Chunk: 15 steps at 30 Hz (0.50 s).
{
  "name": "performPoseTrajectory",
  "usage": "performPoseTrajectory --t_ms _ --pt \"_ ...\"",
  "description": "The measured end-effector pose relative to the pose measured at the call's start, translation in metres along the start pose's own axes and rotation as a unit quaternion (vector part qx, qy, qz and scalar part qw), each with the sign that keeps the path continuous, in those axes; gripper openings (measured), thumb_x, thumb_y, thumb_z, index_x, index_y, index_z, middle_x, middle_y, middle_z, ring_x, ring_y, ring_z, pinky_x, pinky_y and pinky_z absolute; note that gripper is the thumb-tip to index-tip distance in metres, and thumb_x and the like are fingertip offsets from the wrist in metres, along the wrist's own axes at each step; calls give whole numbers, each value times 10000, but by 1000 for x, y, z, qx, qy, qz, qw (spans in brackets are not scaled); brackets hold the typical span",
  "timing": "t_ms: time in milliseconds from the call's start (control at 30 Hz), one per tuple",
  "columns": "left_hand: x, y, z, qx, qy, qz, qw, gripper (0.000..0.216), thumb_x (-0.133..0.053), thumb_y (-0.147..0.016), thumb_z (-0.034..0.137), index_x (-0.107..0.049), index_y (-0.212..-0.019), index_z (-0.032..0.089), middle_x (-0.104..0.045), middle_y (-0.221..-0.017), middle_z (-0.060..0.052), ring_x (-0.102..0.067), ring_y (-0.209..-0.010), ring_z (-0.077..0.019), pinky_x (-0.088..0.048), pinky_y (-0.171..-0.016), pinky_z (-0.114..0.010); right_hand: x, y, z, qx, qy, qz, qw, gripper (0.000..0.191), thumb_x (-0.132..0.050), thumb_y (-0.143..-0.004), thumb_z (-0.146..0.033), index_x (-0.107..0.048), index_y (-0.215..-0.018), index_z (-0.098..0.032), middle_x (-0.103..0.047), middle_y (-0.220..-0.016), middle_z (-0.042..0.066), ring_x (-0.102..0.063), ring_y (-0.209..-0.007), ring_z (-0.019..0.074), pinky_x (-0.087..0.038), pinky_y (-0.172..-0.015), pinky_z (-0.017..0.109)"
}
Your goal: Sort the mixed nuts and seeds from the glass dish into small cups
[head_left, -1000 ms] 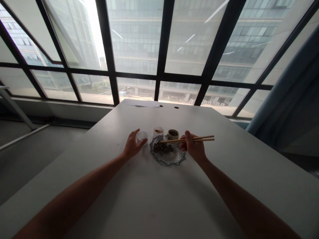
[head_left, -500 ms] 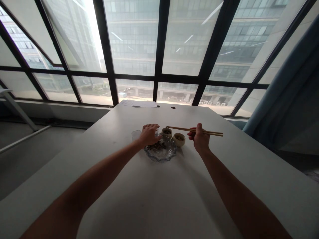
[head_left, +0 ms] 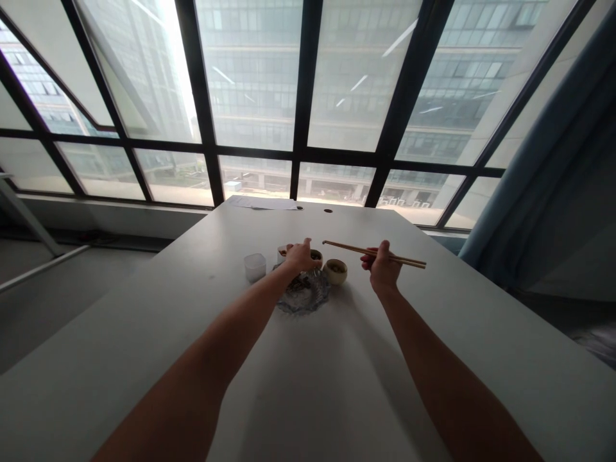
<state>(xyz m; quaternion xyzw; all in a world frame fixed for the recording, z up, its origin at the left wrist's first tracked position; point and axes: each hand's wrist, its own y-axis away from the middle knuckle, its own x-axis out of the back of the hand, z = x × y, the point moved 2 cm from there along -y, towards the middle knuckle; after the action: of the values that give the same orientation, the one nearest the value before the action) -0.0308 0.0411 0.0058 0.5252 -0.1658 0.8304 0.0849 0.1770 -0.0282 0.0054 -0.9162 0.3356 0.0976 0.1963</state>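
Observation:
My left hand reaches over the far rim of a clear glass dish holding dark food. Its fingers curl round a small round bowl, which is mostly hidden by them. My right hand is closed on a pair of wooden chopsticks. It holds them level above the table, with the tips pointing left over a second small bowl. A white cup shows just left of my left hand, and a clear plastic cup stands further left.
The things sit mid-way along a long white table that runs to a wall of dark-framed windows. Papers lie at its far edge beside two cable holes. A blue curtain hangs at the right.
My left hand let go of the clear cup and moved right onto the small bowl behind the dish. My right hand lifted the chopsticks out of the dish and drew them right.

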Motion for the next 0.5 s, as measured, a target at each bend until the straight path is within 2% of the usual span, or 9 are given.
performPoseTrajectory --t_ms 200,333,433,500 --pt "-4 0 -3 1 6 21 1000 965 -775 -680 546 -380 -1455 128 -705 -1159 -212 -626 -1166 -384 -370 -1034 -458 -1 -1 0 -37 -40 -3 999 556 -595 -830 -696 -593 -679 -161 -586 -430 -5 -501 -308 84 -402 -302 190" --pt "7 10 -11 -33 7 26 999 897 -775 -692 543 -448 -1421 136 -635 -1304 -230 -526 -1302 -396 -282 -1130 -498 -5 2 -4 -55 -61 1 997 541 -593 -855 -673 -580 -662 -168 -568 -417 -13 -494 -312 83 -395 -293 185" --pt "28 31 -41 -86 17 85 993 759 -706 -778 542 -481 -1403 174 -533 -1462 -185 -438 -1395 -354 -183 -1198 -510 -12 7 -8 -67 -80 -16 994 534 -602 -858 -666 -577 -666 -168 -561 -417 -20 -494 -312 82 -394 -291 181" --pt "42 50 -73 -80 12 120 989 746 -681 -802 548 -468 -1415 181 -472 -1523 -166 -391 -1431 -344 -179 -1206 -521 -18 13 -10 -75 -90 -31 993 537 -611 -852 -668 -579 -668 -164 -559 -420 -23 -494 -308 79 -390 -289 176"
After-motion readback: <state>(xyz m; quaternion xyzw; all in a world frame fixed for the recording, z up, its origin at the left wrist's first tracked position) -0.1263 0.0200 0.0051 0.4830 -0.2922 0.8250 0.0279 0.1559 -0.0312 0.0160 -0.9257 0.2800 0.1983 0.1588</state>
